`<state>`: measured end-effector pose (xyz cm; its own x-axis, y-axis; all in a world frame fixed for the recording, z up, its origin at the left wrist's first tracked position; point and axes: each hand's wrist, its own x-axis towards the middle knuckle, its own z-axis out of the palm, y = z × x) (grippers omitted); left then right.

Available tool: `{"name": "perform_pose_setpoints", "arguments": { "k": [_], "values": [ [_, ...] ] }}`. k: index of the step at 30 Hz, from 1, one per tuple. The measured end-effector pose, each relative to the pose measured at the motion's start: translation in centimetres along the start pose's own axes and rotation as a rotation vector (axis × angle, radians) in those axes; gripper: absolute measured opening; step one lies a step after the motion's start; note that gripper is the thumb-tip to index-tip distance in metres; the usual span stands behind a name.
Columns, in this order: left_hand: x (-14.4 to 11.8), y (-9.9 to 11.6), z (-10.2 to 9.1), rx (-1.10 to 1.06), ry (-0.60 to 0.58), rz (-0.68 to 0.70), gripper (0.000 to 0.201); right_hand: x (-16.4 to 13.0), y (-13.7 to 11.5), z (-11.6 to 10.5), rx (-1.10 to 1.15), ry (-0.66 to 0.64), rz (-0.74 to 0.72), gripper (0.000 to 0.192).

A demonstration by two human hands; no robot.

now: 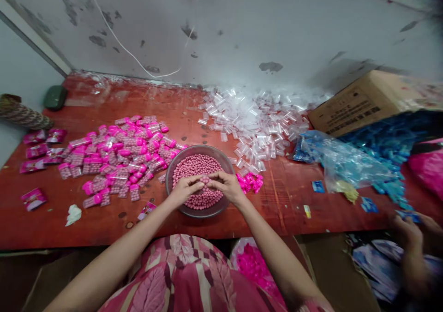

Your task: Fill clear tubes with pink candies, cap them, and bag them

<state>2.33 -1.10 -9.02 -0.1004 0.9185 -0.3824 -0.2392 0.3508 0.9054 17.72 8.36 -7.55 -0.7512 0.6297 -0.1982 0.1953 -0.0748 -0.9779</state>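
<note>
A round bowl (170,173) full of small pink balls (195,164) stands on the red table near its front edge. My left hand (185,188) and my right hand (224,185) meet over the bowl, fingertips together on something small that I cannot make out among the balls. Left of the bowl lies a heap of filled tubes with pink caps (121,155). Behind and to the right lies a pile of empty clear tubes (256,123). A few loose pink caps (249,183) sit just right of the bowl.
Pink packets (38,150) lie at the table's left. A cardboard box (360,102) and a clear bag of blue packets (342,164) stand at the right. Another person's hand (408,231) works at the right front edge. A bag of pink caps (254,266) rests under the table.
</note>
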Motion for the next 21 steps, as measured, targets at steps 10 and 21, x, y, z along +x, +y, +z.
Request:
{"name": "perform_pose_setpoints", "arguments": {
  "k": [10,21],
  "values": [
    [-0.5,-0.6,-1.2,0.306,0.12,0.193,0.027,-3.4,2.8,1.2,-0.244,0.244,-0.044,0.031],
    [0.6,-2.4,1.3,0.068,-0.004,0.094,0.024,-5.6,11.9,-9.7,-0.843,0.37,0.286,0.021]
  ]
}}
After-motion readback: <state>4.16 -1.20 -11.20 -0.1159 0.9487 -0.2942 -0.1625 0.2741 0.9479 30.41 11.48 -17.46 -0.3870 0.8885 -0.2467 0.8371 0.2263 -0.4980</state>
